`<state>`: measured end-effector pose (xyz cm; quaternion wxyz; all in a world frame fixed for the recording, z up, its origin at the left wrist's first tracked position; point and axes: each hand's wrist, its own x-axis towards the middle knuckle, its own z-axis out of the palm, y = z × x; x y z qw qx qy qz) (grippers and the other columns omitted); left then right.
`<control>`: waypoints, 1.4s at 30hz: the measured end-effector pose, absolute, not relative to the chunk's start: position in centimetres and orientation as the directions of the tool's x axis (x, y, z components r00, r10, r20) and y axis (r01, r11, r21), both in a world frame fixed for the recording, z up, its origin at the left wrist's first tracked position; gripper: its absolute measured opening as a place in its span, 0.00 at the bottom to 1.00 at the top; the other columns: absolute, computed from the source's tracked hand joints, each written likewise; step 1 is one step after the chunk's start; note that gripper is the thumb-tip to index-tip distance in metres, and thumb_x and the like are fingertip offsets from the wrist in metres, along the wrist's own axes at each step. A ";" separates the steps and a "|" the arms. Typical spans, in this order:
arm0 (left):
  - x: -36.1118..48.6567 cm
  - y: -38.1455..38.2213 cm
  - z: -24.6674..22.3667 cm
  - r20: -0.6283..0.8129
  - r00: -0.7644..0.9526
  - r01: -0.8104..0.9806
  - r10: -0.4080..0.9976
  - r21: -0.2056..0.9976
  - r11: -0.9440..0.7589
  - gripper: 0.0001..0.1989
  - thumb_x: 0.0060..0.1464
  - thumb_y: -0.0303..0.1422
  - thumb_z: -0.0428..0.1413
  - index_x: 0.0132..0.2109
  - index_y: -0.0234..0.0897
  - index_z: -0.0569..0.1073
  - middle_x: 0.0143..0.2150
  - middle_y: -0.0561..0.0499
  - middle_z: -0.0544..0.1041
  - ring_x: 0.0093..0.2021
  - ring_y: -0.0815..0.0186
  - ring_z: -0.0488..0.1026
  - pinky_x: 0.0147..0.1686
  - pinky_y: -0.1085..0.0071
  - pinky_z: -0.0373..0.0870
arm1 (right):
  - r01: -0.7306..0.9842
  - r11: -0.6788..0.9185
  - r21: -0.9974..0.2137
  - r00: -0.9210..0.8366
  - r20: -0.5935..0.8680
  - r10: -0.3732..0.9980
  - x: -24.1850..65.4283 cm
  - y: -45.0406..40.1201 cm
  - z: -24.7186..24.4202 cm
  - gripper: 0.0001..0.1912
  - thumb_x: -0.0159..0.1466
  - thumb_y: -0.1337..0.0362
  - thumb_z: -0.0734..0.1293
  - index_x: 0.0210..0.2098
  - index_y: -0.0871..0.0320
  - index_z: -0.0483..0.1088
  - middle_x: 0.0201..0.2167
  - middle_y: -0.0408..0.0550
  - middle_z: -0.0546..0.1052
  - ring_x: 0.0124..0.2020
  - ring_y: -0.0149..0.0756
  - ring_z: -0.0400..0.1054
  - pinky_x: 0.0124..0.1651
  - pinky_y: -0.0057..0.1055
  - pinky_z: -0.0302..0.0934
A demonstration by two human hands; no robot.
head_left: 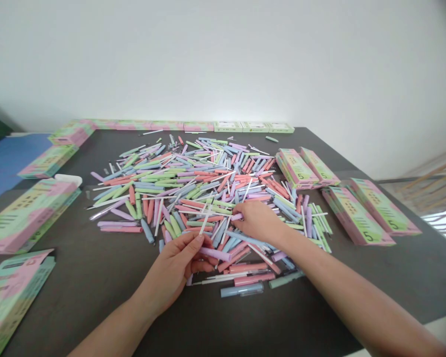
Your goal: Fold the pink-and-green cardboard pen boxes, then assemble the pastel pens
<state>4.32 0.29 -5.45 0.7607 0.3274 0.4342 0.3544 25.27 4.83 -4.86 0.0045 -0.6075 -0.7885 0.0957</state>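
Note:
A large heap of pen parts (178, 181) in purple, green, blue and coral, mixed with thin white refills, is spread over the middle of the dark table. At its near edge, my left hand (182, 260) is closed around a purple pen barrel (216, 254), and a white pen refill (205, 219) stands up by its thumb and forefinger. My right hand (258, 220) is over the heap with its fingers closed on a small purple pen part (237, 217). Its exact kind is hidden by the fingers. Nearest to me lies a blue pen (232, 290) with a clear clip.
Printed pen boxes (384, 206) lie at the right, and more boxes (29, 213) lie along the left side. A row of boxes (167, 126) runs along the table's far edge, close to the white wall (223, 59). A blue surface (15, 156) adjoins at the left.

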 end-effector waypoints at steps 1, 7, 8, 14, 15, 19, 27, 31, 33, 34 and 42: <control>4.3 0.3 -5.5 -0.428 0.377 -0.255 0.822 0.805 0.536 0.15 0.46 0.39 0.66 0.32 0.31 0.76 0.27 0.49 0.77 0.25 0.72 0.74 0.24 0.79 0.75 | 0.959 0.241 -0.151 -0.259 -0.113 0.959 25.2 4.9 -4.9 0.12 0.62 0.62 0.63 0.37 0.59 0.77 0.35 0.56 0.81 0.39 0.47 0.74 0.38 0.34 0.62; 4.2 0.4 -5.7 -0.411 0.398 -0.264 0.820 0.805 0.531 0.14 0.48 0.39 0.65 0.33 0.31 0.76 0.27 0.50 0.77 0.25 0.72 0.74 0.25 0.79 0.75 | 0.960 0.237 -0.151 -0.255 -0.115 0.960 24.9 4.9 -4.7 0.11 0.60 0.65 0.62 0.35 0.59 0.77 0.34 0.57 0.80 0.38 0.47 0.74 0.38 0.34 0.61; 4.2 0.5 -5.7 -0.404 0.401 -0.268 0.822 0.807 0.527 0.13 0.48 0.39 0.65 0.33 0.31 0.76 0.27 0.50 0.77 0.25 0.72 0.74 0.25 0.80 0.75 | 0.958 0.237 -0.159 -0.256 -0.114 0.960 25.0 4.9 -4.6 0.11 0.60 0.66 0.62 0.35 0.59 0.77 0.33 0.56 0.80 0.37 0.46 0.74 0.37 0.33 0.60; 4.3 0.4 -5.6 -0.395 0.388 -0.286 0.833 0.807 0.516 0.14 0.47 0.39 0.66 0.33 0.31 0.76 0.27 0.51 0.77 0.24 0.72 0.74 0.24 0.80 0.75 | 0.942 0.230 -0.244 -0.263 -0.109 0.959 26.9 5.3 -3.8 0.11 0.60 0.68 0.61 0.29 0.59 0.76 0.27 0.49 0.78 0.30 0.36 0.70 0.33 0.29 0.55; 4.4 0.4 -5.6 -0.397 0.386 -0.285 0.833 0.807 0.517 0.15 0.47 0.39 0.66 0.33 0.31 0.76 0.28 0.51 0.76 0.24 0.72 0.74 0.24 0.80 0.75 | 0.933 0.220 -0.286 -0.259 -0.107 0.960 27.3 5.3 -3.7 0.12 0.61 0.67 0.61 0.27 0.59 0.75 0.25 0.47 0.76 0.28 0.34 0.68 0.31 0.28 0.54; 4.4 0.3 -5.5 -0.390 0.383 -0.286 0.837 0.812 0.509 0.15 0.47 0.40 0.66 0.33 0.31 0.76 0.29 0.51 0.76 0.25 0.72 0.74 0.24 0.80 0.75 | 0.682 0.012 -0.731 -0.188 -0.160 0.969 27.7 4.5 -3.7 0.15 0.62 0.56 0.64 0.26 0.61 0.73 0.17 0.38 0.66 0.20 0.27 0.56 0.25 0.26 0.48; 4.4 -0.1 -5.2 -0.337 0.404 -0.312 0.850 0.823 0.474 0.16 0.49 0.41 0.64 0.34 0.31 0.75 0.26 0.51 0.76 0.22 0.72 0.73 0.22 0.79 0.73 | -0.027 -0.217 -0.976 -0.291 -0.200 0.935 24.7 0.3 -3.9 0.14 0.60 0.55 0.69 0.40 0.59 0.76 0.30 0.45 0.78 0.26 0.29 0.67 0.27 0.25 0.57; 4.4 -0.2 -4.9 -0.316 0.390 -0.324 0.865 0.832 0.450 0.15 0.49 0.40 0.64 0.35 0.31 0.75 0.27 0.52 0.75 0.21 0.73 0.72 0.20 0.80 0.72 | -0.085 -0.161 -0.983 -0.302 -0.129 0.945 23.4 -0.3 -4.2 0.10 0.61 0.58 0.70 0.35 0.58 0.76 0.28 0.43 0.78 0.29 0.30 0.70 0.32 0.26 0.61; 4.4 -0.3 -4.8 -0.315 0.392 -0.313 0.865 0.838 0.447 0.14 0.49 0.40 0.64 0.35 0.31 0.75 0.27 0.53 0.75 0.22 0.72 0.73 0.20 0.80 0.72 | -0.073 -0.153 -0.985 -0.307 -0.124 0.944 23.1 -0.5 -4.3 0.10 0.62 0.58 0.68 0.35 0.59 0.75 0.26 0.43 0.77 0.27 0.31 0.70 0.31 0.27 0.62; 4.4 -0.3 -4.8 -0.317 0.396 -0.303 0.862 0.841 0.448 0.14 0.50 0.39 0.64 0.34 0.31 0.75 0.26 0.53 0.75 0.22 0.72 0.73 0.20 0.80 0.72 | -0.060 -0.144 -0.988 -0.300 -0.120 0.946 23.0 -0.6 -4.3 0.10 0.62 0.58 0.68 0.35 0.59 0.75 0.25 0.43 0.76 0.26 0.31 0.69 0.31 0.28 0.62; 4.0 -0.9 -5.0 -0.343 0.558 -0.163 0.756 0.848 0.505 0.15 0.54 0.42 0.59 0.31 0.33 0.73 0.22 0.53 0.73 0.15 0.74 0.68 0.13 0.80 0.67 | -0.044 0.068 -0.997 -0.029 0.069 0.997 24.6 -1.1 -4.9 0.07 0.63 0.63 0.63 0.29 0.58 0.69 0.19 0.38 0.63 0.21 0.28 0.54 0.26 0.27 0.50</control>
